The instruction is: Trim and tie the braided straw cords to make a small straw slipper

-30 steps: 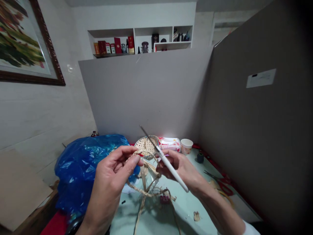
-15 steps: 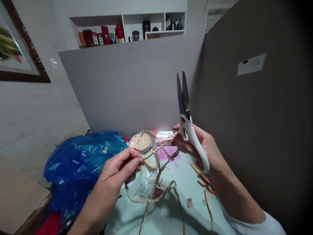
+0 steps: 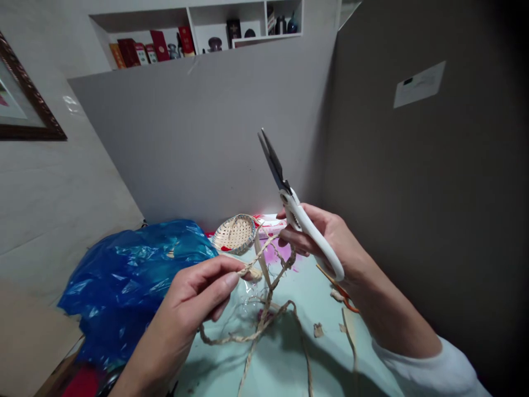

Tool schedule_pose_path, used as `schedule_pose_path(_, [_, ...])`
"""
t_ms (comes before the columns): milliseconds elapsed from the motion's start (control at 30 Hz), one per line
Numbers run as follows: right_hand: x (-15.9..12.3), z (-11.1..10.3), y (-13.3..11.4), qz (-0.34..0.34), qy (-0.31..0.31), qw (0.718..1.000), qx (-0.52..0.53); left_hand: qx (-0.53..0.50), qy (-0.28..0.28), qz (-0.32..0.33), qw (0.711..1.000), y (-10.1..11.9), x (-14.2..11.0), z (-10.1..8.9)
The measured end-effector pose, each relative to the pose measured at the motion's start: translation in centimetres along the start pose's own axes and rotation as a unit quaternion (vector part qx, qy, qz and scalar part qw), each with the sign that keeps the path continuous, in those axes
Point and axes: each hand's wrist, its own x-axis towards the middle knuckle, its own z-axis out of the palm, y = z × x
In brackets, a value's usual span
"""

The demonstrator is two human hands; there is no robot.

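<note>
Between thumb and fingers, my left hand [image 3: 202, 298] pinches a braided straw cord [image 3: 264, 251]. The cord runs up to my right hand [image 3: 326, 237], and its other lengths loop and dangle below, over the table. White-handled scissors [image 3: 308, 223] are held in my right hand, blades pointing up and left with a narrow gap between them. Part of the cord is also at my right fingertips; the exact hold there is hidden. A small round woven basket [image 3: 235, 234] sits behind the cord, beyond both hands.
A blue plastic bag [image 3: 136, 286] bulges at the left of the pale table [image 3: 330, 358]. Orange-handled scissors [image 3: 349, 302] and straw scraps [image 3: 318, 330] lie to the right. Grey panels [image 3: 198, 138] stand behind and at the right. Clear plastic [image 3: 249, 298] lies under the cord.
The scissors have tilted to the left and their blades have come closer together. My right hand has shifted slightly left. My left hand still pinches the cord.
</note>
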Motion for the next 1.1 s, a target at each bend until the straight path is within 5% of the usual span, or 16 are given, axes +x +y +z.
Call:
schedule_pose_path(133, [0.1,0.2,0.2,0.025,0.009,0.999,-0.028,-0.022,-0.040,-0.017,0.999,0.2,0.0,0.2])
schedule_pose_path(300, [0.5,0.5,1.0,0.041,0.001,0.998,-0.044,-0.042,-0.017,-0.039,0.998,0.4,-0.1,1.0])
schedule_pose_path(467, [0.7,0.5,2.3,-0.015,-0.002,0.982,-0.188,-0.120,-0.027,-0.063,0.990,0.3,0.0,0.9])
schedule_pose_path(600, [0.7,0.5,3.0,-0.112,0.011,0.932,-0.344,-0.178,-0.010,-0.058,0.982,0.2,0.1,0.4])
schedule_pose_path(867, [-0.1,0.1,2.5,-0.270,0.056,0.860,-0.428,-0.305,0.115,0.000,0.945,0.1,0.5,0.0])
schedule_pose_path(1100, [-0.3,0.3,2.7,-0.419,-0.039,0.747,-0.514,-0.316,0.159,0.040,0.935,0.3,0.4,-0.3])
